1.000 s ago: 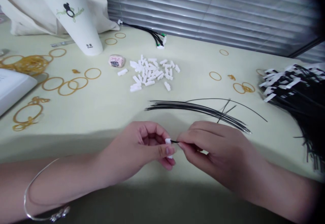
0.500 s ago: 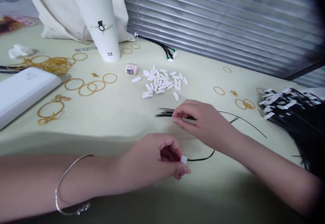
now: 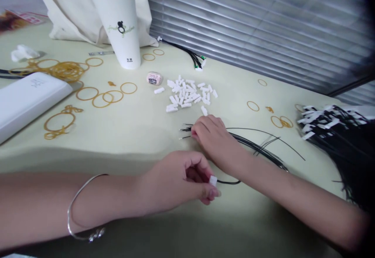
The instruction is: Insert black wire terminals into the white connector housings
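Between the thumb and fingers of my left hand [image 3: 184, 178] is a small white plastic connector [image 3: 213, 180]. A black wire [image 3: 230, 182] runs from it to the right and passes under my right forearm. My right hand [image 3: 212, 139] is closed over a bunch of black wires [image 3: 258, 147] lying on the table, near their metal-tipped ends. Those tips poke out to the left of the fingers, one a little apart from the others. How many wires the fingertips pinch is hidden. Just beyond my right hand lies a pile of loose white connectors [image 3: 187, 93].
A white cup [image 3: 121, 27] stands before a cloth bag [image 3: 73, 20]. Rubber bands [image 3: 66, 70] and a white box-like device [image 3: 32, 98] lie at left, a pink lump [image 3: 154, 78] near the pile. Wires with white connectors [image 3: 331, 123] are heaped at right. Blinds [image 3: 249, 27] border the back.
My right hand has shifted slightly left over the wire ends, its fingers curling down. One wire tip now sits apart from the bunch. My left hand keeps the connector almost in place.
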Tool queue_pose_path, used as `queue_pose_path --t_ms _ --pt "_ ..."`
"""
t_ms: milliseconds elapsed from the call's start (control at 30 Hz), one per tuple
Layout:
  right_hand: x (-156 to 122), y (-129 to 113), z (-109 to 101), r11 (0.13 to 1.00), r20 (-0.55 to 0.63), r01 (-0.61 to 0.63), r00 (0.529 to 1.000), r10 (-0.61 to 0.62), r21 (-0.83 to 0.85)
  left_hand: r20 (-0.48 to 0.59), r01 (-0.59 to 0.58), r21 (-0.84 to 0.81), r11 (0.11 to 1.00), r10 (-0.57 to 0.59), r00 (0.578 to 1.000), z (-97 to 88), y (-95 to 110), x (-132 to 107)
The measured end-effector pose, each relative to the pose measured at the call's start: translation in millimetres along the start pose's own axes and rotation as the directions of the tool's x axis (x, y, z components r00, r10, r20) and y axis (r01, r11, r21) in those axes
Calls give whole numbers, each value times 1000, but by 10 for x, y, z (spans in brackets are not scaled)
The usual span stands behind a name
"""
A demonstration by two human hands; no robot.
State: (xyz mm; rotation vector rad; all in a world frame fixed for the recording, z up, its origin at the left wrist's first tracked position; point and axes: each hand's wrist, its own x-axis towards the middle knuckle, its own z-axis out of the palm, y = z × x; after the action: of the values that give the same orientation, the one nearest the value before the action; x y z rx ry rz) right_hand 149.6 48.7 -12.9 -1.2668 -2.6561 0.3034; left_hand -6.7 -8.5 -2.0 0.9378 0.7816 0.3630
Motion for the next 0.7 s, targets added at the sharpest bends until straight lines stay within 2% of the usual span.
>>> queue_pose_path --t_ms 100,200,233,267,333,467,567,700 --pt "-100 -4 -131 997 -80 -56 995 60 50 -9 6 -62 998 -7 1000 -20 7 22" --pt "-353 -69 -435 962 -167 -182 962 217 204 -34 -5 -132 991 1 999 -36 11 49" --pt "-454 -105 -536 953 -162 -174 962 218 247 -43 -13 -157 988 6 999 -40 12 56" --pt "-551 -145 -621 958 -115 -176 972 206 228 -55 -20 -181 983 10 998 -43 14 62" --pt "-702 -215 -712 974 -103 -150 980 169 170 -79 -27 -212 977 11 997 -47 17 69" --pt "-774 -254 -630 988 -81 -129 987 136 81 -90 -32 -231 973 12 996 -48 18 72" --pt "-737 -215 -549 988 -70 -127 989 134 93 -89 -46 -232 972 26 996 -46 16 69" --pt "-733 -182 -542 989 -73 -108 991 115 99 -88 -38 -245 969 16 996 -41 17 57"
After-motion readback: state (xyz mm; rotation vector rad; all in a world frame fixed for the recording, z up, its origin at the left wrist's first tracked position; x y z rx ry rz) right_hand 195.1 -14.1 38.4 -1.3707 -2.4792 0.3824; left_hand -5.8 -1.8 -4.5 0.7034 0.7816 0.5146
